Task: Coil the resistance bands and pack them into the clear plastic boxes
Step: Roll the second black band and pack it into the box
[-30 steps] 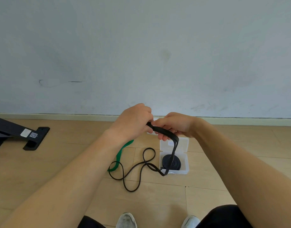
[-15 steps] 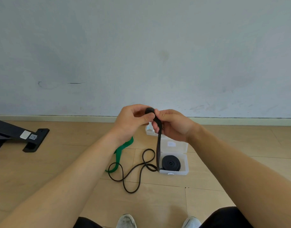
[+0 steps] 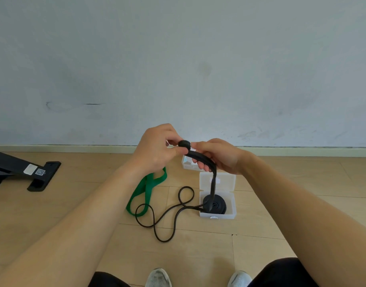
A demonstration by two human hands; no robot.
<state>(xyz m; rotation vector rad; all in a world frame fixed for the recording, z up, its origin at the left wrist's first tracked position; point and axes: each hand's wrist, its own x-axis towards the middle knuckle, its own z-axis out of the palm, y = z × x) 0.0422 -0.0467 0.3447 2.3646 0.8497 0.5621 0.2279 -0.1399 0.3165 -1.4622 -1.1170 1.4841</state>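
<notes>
Band coil (image 3: 184, 144) now between left fingers (image 3: 178, 151)

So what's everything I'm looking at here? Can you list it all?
loose band: one, black, coiled end pinched between both hands, rest looped on the floor
coiled band: one, black, inside the open box
open box: one, clear, on the floor right of the loops
second box: one, clear, floor, partly hidden behind the hands
green band: one, green, floor, left of the loops
stand foot: one, black, floor, far left
floor: one, tan wood
wall: one, pale grey, behind
shoes: two, light grey, bottom edge
left hand: one, pinches the coiled end
right hand: one, grips the band beside it
</notes>
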